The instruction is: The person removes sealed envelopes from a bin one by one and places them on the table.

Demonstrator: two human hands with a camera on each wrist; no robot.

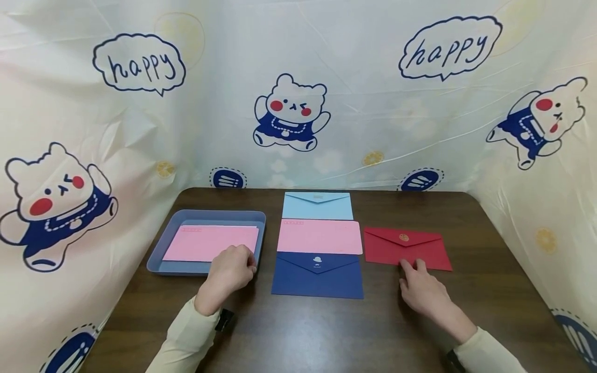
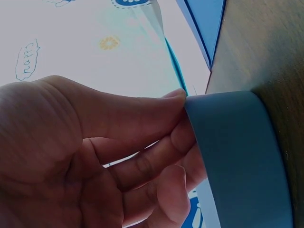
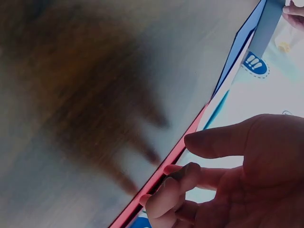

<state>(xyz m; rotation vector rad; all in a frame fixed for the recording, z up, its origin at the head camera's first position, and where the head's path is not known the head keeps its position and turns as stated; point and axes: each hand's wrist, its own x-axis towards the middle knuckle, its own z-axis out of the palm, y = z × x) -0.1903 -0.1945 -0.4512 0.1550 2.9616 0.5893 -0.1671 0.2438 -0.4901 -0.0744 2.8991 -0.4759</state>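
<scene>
My left hand is at the front right corner of a blue-grey tray, with thumb and fingers at its rim. In the left wrist view the thumb tip meets the top of the tray wall, the other fingers behind it. Pink envelopes lie stacked in the tray, partly hidden by the hand. At the right, my right hand rests its fingertips on the front edge of a red envelope with a gold emblem. Its thumb stands apart from the fingers.
Between the hands a column of envelopes lies on the brown table: light blue at the back, pink in the middle, navy in front. A bear-printed curtain encloses the table's back and sides.
</scene>
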